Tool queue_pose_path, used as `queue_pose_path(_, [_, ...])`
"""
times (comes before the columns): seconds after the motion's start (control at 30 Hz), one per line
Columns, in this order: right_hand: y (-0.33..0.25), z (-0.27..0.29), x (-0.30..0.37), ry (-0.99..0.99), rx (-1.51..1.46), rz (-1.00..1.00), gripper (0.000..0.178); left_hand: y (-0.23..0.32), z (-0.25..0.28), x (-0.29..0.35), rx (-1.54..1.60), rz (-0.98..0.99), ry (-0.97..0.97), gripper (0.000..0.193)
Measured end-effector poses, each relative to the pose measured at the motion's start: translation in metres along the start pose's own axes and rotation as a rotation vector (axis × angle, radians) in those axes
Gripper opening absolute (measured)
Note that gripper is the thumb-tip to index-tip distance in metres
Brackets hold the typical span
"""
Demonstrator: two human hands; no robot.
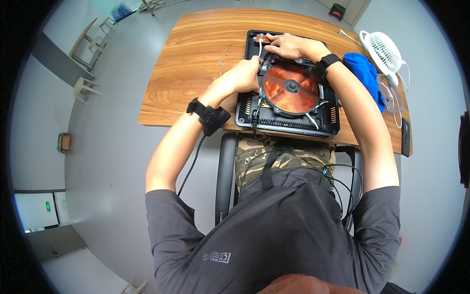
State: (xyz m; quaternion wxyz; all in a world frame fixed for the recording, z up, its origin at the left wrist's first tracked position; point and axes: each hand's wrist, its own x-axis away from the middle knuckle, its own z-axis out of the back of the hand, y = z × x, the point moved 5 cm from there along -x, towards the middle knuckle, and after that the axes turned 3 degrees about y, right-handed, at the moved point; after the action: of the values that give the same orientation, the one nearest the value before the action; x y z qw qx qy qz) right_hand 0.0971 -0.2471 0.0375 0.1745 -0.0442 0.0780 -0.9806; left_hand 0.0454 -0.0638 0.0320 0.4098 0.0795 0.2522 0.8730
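Note:
On the table lies an opened induction cooker [251, 117], its black base holding a round copper coil [279, 93] with a dark centre. My left hand [245, 76] is at the base's left side, beside the coil. Its fingers curl inward, and what they grip is hidden. Near the far left corner, my right hand [290, 46] reaches in from the right. Its index finger and thumb are apart, with the fingertips at a small copper-coloured board [263, 38]. A white cable [260, 49] runs from that board toward my left thumb.
Several small screws [221, 62] lie left of the cooker on the wooden table [188, 63]. At the right are a blue cloth [363, 73], a clear plastic bag [394, 100], a white fan [384, 51] with its cord, and a dark flat object [405, 137] at the edge.

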Motion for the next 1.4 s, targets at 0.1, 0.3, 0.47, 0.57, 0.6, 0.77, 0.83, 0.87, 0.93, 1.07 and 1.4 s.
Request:
queue_pose_path(0.1, [-0.005,0.004,-0.001,-0.038,-0.019,0.013,0.071,-0.007,0.0,0.001,0.034,0.006,-0.009,0.06])
queue_pose_path(0.3, [0.007,0.004,-0.004,-0.039,-0.047,0.029,0.066,-0.001,0.003,0.002,0.097,0.056,-0.107,0.024])
queue_pose_path(0.47, [0.001,0.005,-0.005,-0.083,-0.042,0.012,0.061,-0.008,0.0,0.004,0.089,0.035,-0.043,0.016])
queue_pose_path(0.57, [-0.006,0.015,0.003,-0.08,-0.115,-0.018,0.059,-0.007,0.0,0.007,0.062,0.037,-0.007,0.015])
queue_pose_path(0.6, [-0.004,0.017,0.005,-0.06,-0.157,0.007,0.059,-0.004,0.0,0.007,0.047,0.032,-0.008,0.014])
queue_pose_path(0.77, [0.006,0.026,-0.011,-0.123,-0.346,0.253,0.06,0.003,0.003,0.007,0.029,0.028,-0.013,0.013])
queue_pose_path(0.83, [0.028,0.021,-0.007,-0.201,-0.462,0.03,0.062,0.004,0.003,0.005,0.027,0.021,-0.012,0.012])
queue_pose_path(0.87, [0.019,0.027,-0.006,-0.248,-0.522,-0.064,0.064,0.0,0.004,0.009,0.034,0.042,-0.014,0.012])
queue_pose_path(0.93, [0.022,0.034,-0.004,-0.255,-0.528,-0.099,0.067,0.001,0.003,0.009,0.05,0.051,-0.034,0.012])
queue_pose_path(1.07, [0.045,0.033,0.002,-0.147,-0.69,-0.137,0.07,0.003,0.003,0.007,0.042,0.076,-0.06,0.008])
queue_pose_path(1.4, [0.073,0.025,0.015,-0.085,-0.868,-0.197,0.075,0.009,0.005,0.007,0.058,0.039,-0.103,0.011])
